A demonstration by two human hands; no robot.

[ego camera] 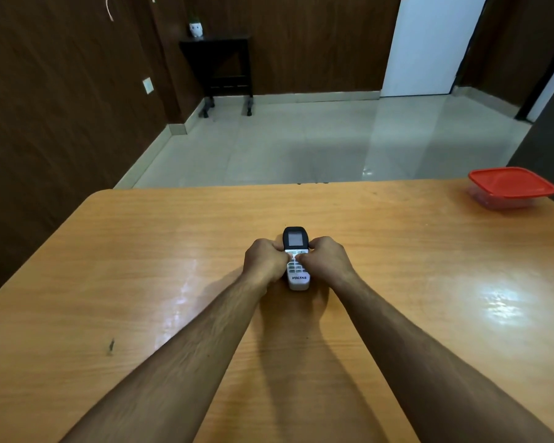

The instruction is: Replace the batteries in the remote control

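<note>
A white remote control point(296, 241) with a black top, a small grey screen and the word VOLTAS near its bottom sits face up at the middle of the wooden table point(141, 266). My left hand point(264, 260) grips its left side and my right hand point(325, 259) grips its right side. Both thumbs press on the button area in the middle. The fingers curl around the remote's edges and hide its sides and back. No batteries are in sight.
A clear plastic box with a red lid point(510, 187) stands at the table's far right corner. Beyond the far edge lie a pale tiled floor and a dark side table point(218, 68) against the brown wall.
</note>
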